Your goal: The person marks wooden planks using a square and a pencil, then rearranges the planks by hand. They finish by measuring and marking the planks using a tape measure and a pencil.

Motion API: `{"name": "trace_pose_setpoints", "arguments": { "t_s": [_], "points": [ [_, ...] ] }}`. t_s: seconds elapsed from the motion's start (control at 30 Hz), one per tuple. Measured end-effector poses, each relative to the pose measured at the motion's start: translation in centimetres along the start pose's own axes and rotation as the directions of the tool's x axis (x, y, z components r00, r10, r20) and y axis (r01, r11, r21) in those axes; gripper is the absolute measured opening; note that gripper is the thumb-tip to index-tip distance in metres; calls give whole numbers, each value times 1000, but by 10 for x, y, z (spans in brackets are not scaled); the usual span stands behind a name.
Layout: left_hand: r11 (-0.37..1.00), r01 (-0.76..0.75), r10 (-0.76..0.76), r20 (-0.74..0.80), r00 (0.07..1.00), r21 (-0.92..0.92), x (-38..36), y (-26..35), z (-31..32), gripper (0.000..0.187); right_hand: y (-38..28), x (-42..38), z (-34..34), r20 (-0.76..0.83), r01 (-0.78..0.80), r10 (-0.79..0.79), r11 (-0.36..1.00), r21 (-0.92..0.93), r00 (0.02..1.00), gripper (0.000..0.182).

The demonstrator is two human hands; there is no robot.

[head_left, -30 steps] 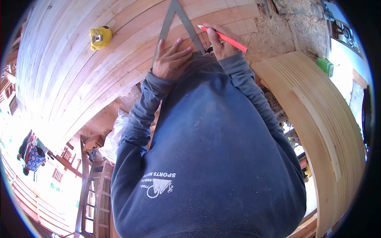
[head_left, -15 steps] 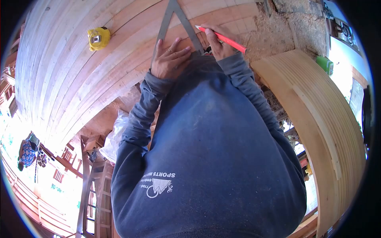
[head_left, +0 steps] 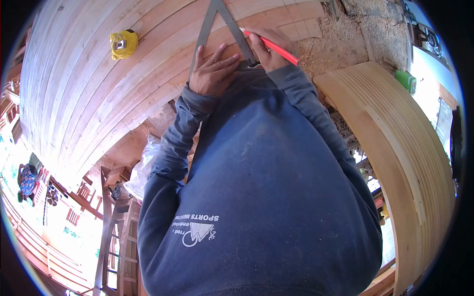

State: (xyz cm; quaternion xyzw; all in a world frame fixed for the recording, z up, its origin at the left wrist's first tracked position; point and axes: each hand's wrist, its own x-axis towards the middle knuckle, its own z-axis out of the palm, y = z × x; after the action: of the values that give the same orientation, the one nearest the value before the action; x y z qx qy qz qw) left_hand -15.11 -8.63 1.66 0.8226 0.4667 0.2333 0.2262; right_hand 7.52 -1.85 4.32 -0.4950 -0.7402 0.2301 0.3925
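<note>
My right hand [head_left: 270,49] is closed round a red pencil [head_left: 276,47], its tip at the right edge of a grey metal set square [head_left: 228,23]. The square lies on light wooden boards [head_left: 163,29] laid side by side, its narrow corner pointing away from me. My left hand [head_left: 214,73] rests with spread fingers over the near part of the square and the board beneath. The square's near end is partly hidden by my hands and dark blue sweatshirt. Thin pencil lines cross the boards to the right of the square.
A yellow tape measure [head_left: 123,44] sits on the boards at the left. Stacked planks [head_left: 395,128] stand to my right, near a sawdust-covered surface [head_left: 340,47] and a green box [head_left: 406,81]. At lower left are a plastic bag [head_left: 145,165], a wooden ladder-like frame [head_left: 129,237] and a distant person [head_left: 28,182].
My right hand and the pencil have shifted slightly left and toward the far side, bringing the tip to the square's edge. The left hand stays on the square.
</note>
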Motion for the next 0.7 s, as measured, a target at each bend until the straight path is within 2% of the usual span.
{"name": "trace_pose_setpoints", "arguments": {
  "t_s": [0.13, 0.23, 0.33, 0.43, 0.53, 0.63, 0.7],
  "points": [
    [1000, -15, 15, -16, 1000, -1, 0, 1, -1, 34, -2, 6, 0, 5, 43, -44, 999, 17, 999, 14],
    [1000, -15, 14, -19, 1000, -10, 0, 0, -1, 34, 4, -15, -10, 127, -30, 27, 999, 22, 992, 16],
    [1000, -8, 8, 0, 1000, 18, 0, -1, 0, 37, -2, -13, -6, 75, -39, 37, 999, 25, 997, 17],
    [1000, -18, 18, -9, 1000, 15, 1, 0, 0, 37, 14, 11, 18, -23, 83, -82, 996, 27, 996, 17],
    [1000, -10, 10, 15, 1000, 23, 1, 0, -3, 38, 6, 18, 12, -2, 67, -67, 997, 48, 998, 17],
    [1000, -13, 13, 4, 1000, 18, -1, -3, 0, 38, -2, -14, -10, 98, 16, -17, 1000, 14, 995, 16],
    [1000, -9, 9, -7, 1000, 6, 0, -3, -1, 37, -7, -16, -13, 92, 15, -17, 1000, 23, 996, 16]
  ]
}}
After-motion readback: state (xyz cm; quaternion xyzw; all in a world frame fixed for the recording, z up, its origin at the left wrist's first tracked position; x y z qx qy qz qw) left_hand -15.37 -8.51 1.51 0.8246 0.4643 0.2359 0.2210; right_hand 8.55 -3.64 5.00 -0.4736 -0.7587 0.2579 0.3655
